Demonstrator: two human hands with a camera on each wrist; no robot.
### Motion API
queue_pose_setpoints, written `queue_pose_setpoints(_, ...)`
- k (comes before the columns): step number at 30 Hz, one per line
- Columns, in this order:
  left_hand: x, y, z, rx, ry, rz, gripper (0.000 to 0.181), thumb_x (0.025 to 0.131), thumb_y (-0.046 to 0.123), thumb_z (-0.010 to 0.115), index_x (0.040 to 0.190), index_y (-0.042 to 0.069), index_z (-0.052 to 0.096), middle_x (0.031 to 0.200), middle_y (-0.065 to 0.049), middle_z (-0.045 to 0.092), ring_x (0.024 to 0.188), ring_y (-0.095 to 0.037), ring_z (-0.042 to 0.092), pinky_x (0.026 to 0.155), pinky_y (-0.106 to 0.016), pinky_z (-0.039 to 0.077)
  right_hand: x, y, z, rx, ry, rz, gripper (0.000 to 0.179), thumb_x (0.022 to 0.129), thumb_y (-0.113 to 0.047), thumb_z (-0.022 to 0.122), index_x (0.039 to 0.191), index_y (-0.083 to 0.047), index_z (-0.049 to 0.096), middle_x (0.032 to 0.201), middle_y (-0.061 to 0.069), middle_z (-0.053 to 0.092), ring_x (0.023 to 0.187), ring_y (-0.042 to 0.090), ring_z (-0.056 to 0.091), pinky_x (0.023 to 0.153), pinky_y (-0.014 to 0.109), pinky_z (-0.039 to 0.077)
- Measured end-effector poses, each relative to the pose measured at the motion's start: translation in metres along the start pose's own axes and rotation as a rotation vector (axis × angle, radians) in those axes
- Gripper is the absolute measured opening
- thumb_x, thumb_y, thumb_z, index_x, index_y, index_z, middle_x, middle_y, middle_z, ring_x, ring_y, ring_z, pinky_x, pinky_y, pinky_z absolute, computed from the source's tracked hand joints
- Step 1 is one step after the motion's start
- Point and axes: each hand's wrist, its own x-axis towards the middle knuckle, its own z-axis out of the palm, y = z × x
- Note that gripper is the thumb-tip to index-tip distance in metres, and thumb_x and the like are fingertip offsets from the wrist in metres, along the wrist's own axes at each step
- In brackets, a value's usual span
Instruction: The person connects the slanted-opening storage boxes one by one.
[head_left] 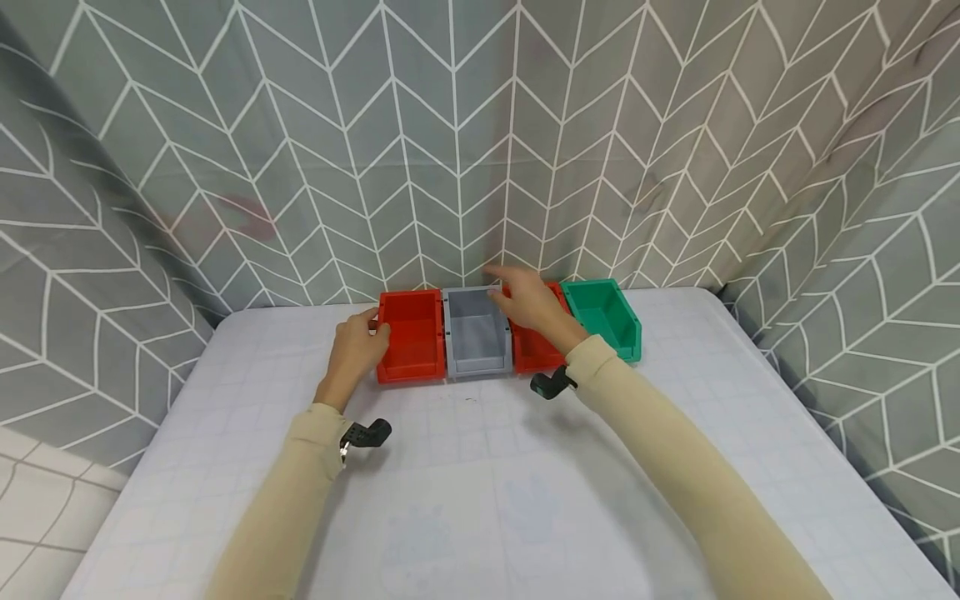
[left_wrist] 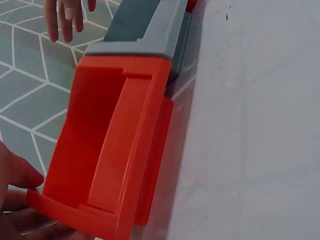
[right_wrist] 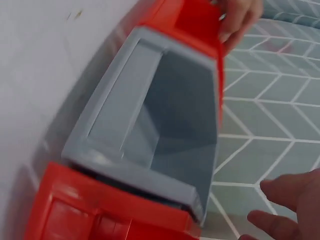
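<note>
Four bins [head_left: 477, 329] line the far side of the table [head_left: 465, 483], the left hand [head_left: 356, 348] pinching the leftmost red bin [head_left: 411, 329], apparently to steady it, the right hand [head_left: 531, 302] loosely spread, holding nothing.

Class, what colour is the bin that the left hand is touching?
The bin is red; it shows best in the left wrist view.

From here I count one grey bin [head_left: 477, 333], two red bins [head_left: 411, 333] flanking it, one green bin [head_left: 606, 317], two hands [head_left: 352, 352], one table [head_left: 465, 475].
</note>
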Motion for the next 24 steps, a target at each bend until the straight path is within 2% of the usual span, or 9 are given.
queue_pose_setpoints(2, 0.002, -0.002, 0.0, 0.0, 0.002, -0.005, 0.052, 0.107, 0.023, 0.051, 0.147, -0.009, 0.051, 0.124, -0.031, 0.065, 0.102, -0.042, 0.065, 0.088, -0.052, 0.059, 0.006, 0.0, 0.002, -0.043, -0.034, -0.013, 0.046, 0.103, -0.011, 0.065, 0.147, -0.001, 0.057, 0.135, 0.017, 0.065, 0.099, 0.033, 0.068, 0.089, 0.041, 0.056)
queue_pose_setpoints(4, 0.003, -0.004, 0.001, 0.001, -0.005, -0.013, 0.05, 0.108, 0.026, 0.051, 0.142, -0.01, 0.057, 0.116, -0.029, 0.068, 0.097, -0.04, 0.065, 0.084, -0.049, 0.06, 0.012, 0.0, 0.005, -0.09, -0.059, -0.032, 0.046, 0.103, -0.011, 0.064, 0.147, -0.002, 0.057, 0.14, 0.016, 0.063, 0.118, 0.032, 0.064, 0.101, 0.042, 0.052)
queue_pose_setpoints(6, 0.003, -0.007, 0.001, 0.007, -0.01, -0.025, 0.048, 0.109, 0.03, 0.052, 0.133, -0.01, 0.064, 0.105, -0.025, 0.071, 0.09, -0.036, 0.064, 0.077, -0.044, 0.059, 0.017, 0.0, 0.007, -0.107, -0.078, -0.042, 0.046, 0.103, -0.011, 0.064, 0.148, -0.003, 0.057, 0.141, 0.015, 0.062, 0.123, 0.032, 0.063, 0.104, 0.042, 0.051)
queue_pose_setpoints(11, 0.003, -0.012, 0.002, 0.029, -0.012, -0.061, 0.046, 0.108, 0.032, 0.049, 0.111, -0.007, 0.073, 0.086, -0.018, 0.067, 0.079, -0.031, 0.06, 0.063, -0.034, 0.051, 0.026, 0.0, 0.013, -0.111, -0.105, -0.04, 0.045, 0.103, -0.007, 0.062, 0.147, -0.003, 0.058, 0.139, 0.016, 0.064, 0.126, 0.032, 0.061, 0.105, 0.043, 0.049)
queue_pose_setpoints(16, 0.001, -0.014, 0.005, 0.032, -0.022, -0.097, 0.044, 0.105, 0.031, 0.052, 0.106, -0.008, 0.073, 0.083, -0.016, 0.067, 0.077, -0.03, 0.061, 0.06, -0.032, 0.051, 0.033, 0.005, 0.017, -0.123, -0.13, -0.02, 0.043, 0.104, -0.005, 0.057, 0.147, -0.003, 0.059, 0.138, 0.016, 0.065, 0.123, 0.032, 0.062, 0.104, 0.042, 0.05)
queue_pose_setpoints(21, -0.001, -0.015, 0.011, 0.037, 0.003, -0.085, 0.036, 0.102, 0.024, 0.051, 0.091, -0.004, 0.071, 0.076, -0.015, 0.064, 0.072, -0.029, 0.058, 0.056, -0.032, 0.047, 0.035, 0.012, 0.02, -0.166, -0.16, 0.017, 0.043, 0.106, -0.009, 0.057, 0.149, -0.006, 0.058, 0.14, 0.014, 0.064, 0.124, 0.032, 0.061, 0.104, 0.042, 0.05)
queue_pose_setpoints(24, -0.002, -0.017, 0.016, 0.02, 0.011, -0.083, 0.035, 0.102, 0.023, 0.049, 0.095, -0.003, 0.071, 0.078, -0.014, 0.065, 0.071, -0.027, 0.057, 0.055, -0.031, 0.046, 0.033, 0.015, 0.022, -0.194, -0.185, 0.041, 0.043, 0.106, -0.011, 0.059, 0.149, -0.007, 0.058, 0.14, 0.015, 0.063, 0.124, 0.033, 0.061, 0.105, 0.044, 0.049)
